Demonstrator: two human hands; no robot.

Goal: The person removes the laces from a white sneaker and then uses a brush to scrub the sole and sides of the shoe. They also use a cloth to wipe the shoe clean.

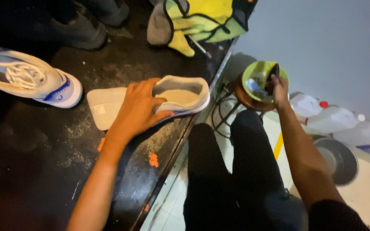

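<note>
My left hand (140,109) lies spread over the near side of a white shoe (184,96) on the dark table (31,171), fingers curled on its upper, an insole (103,107) just left of it. My right hand (279,87) is closed round a dark brush (273,75) dipped in a green bowl (258,79) on a stool at right. A second shoe (31,79) sits far left.

Two white shoes with blue trim sit on the dark table, one (31,81) at the left and one (185,96) near the edge, alongside one loose insole (103,107), one green bowl (260,81), three white plastic jugs (335,119) and one grey basin (339,158).
</note>
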